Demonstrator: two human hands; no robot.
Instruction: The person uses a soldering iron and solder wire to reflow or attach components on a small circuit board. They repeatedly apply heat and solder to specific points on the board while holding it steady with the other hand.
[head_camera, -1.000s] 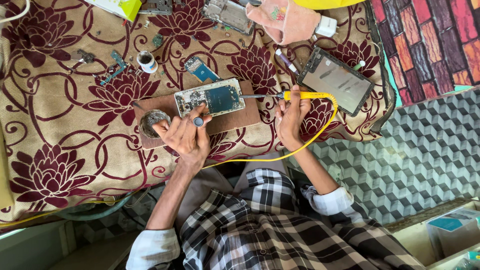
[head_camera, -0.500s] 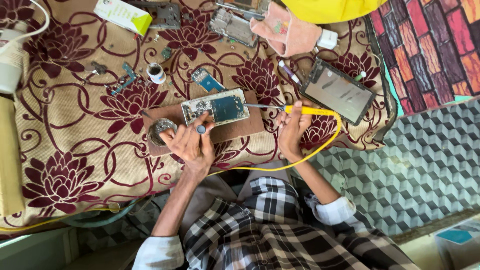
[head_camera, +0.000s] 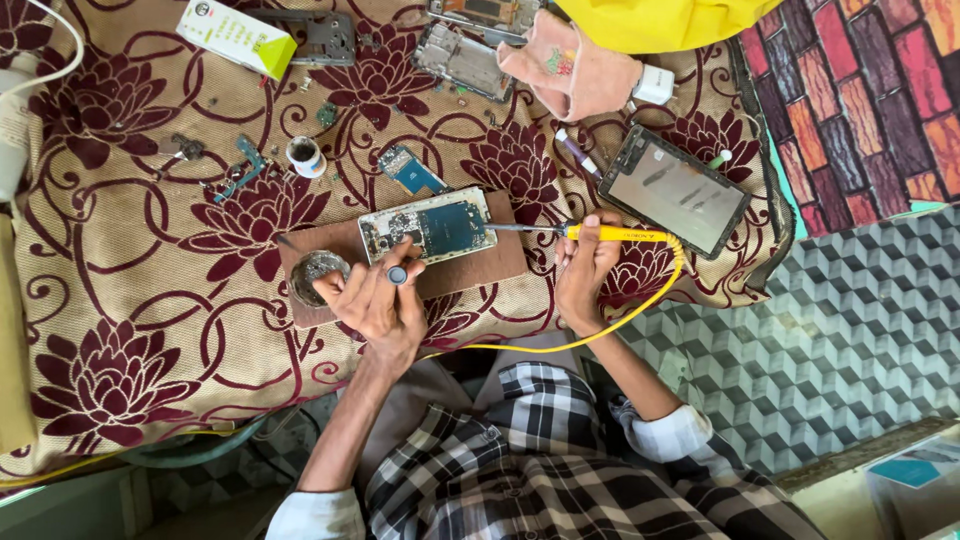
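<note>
Pretty cramped setup here: the opened phone (head_camera: 428, 226), back off and circuit board showing, lies flat on a small brown wooden board (head_camera: 480, 268) that sits near the front edge of the table, so there's barely any free room between the board and the person's lap. The right hand (head_camera: 585, 265) has its fingers closed around a yellow soldering iron (head_camera: 600, 233), thin metal tip reaching to the phone's right edge, and its yellow cord loops down off the table edge. The left hand (head_camera: 375, 300) pinches a small round dark part (head_camera: 397, 274) between fingertips just below the phone, right beside a little round tin (head_camera: 318, 272) of shiny stuff on the board's left end. The floral maroon-and-tan cloth (head_camera: 150, 300) is littered: a tablet (head_camera: 675, 190) with a glossy dark screen close to the right, a blue circuit piece (head_camera: 410, 170) just above the phone, a solder spool (head_camera: 305, 155), and phone frames (head_camera: 462, 60) further back.
</note>
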